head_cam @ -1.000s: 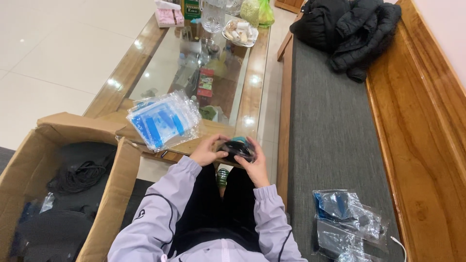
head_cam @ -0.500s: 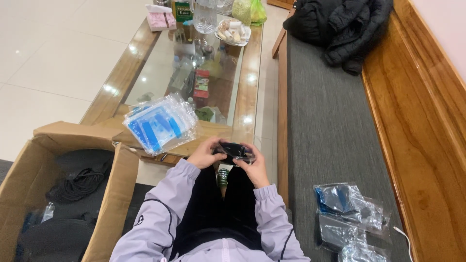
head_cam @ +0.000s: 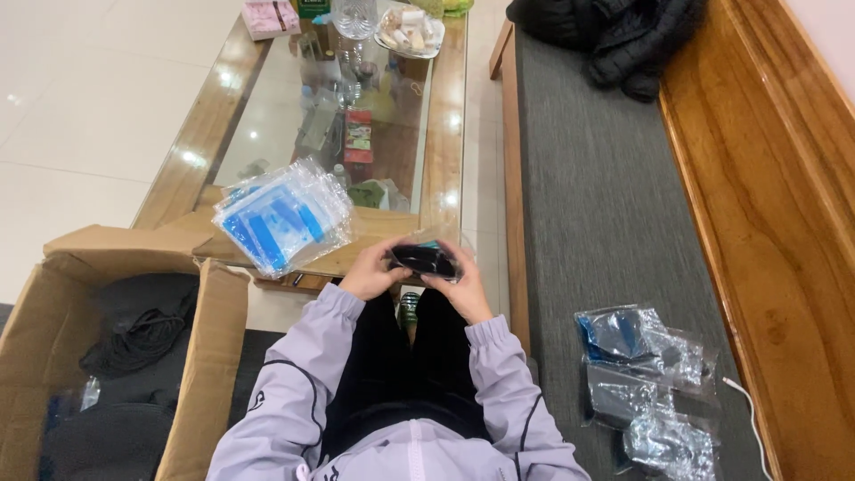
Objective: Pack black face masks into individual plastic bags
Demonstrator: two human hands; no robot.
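Leftmost, at about eight o'clock from our hands, stands an open cardboard box (head_cam: 116,356) with dark cords and dark cloth inside. Just past it, at ten o'clock, a stack of clear bags with blue contents (head_cam: 283,216) lies on the near edge of the glass tabletop (head_cam: 267,116), which runs away toward twelve o'clock with a pink box, a glass and a dish of small items at its far end.

Our left hand (head_cam: 372,269) comes up from a lilac sleeve, wrist bent inward, its grip curled onto the left end of a small dark object in a clear wrapper (head_cam: 424,258). That object sits between both hands, over our knees and just at the tabletop's near edge. Our right hand (head_cam: 460,283) mirrors the left, forearm angled in from five o'clock, its grip closed on the right end with the thumb laid over the top.

Farther right, the grey bench seat (head_cam: 606,196) carries a heap of crinkled clear packets (head_cam: 646,374) at four o'clock, well apart from the hands, and a black jacket (head_cam: 614,36) lies bunched at one o'clock by the wooden backrest.
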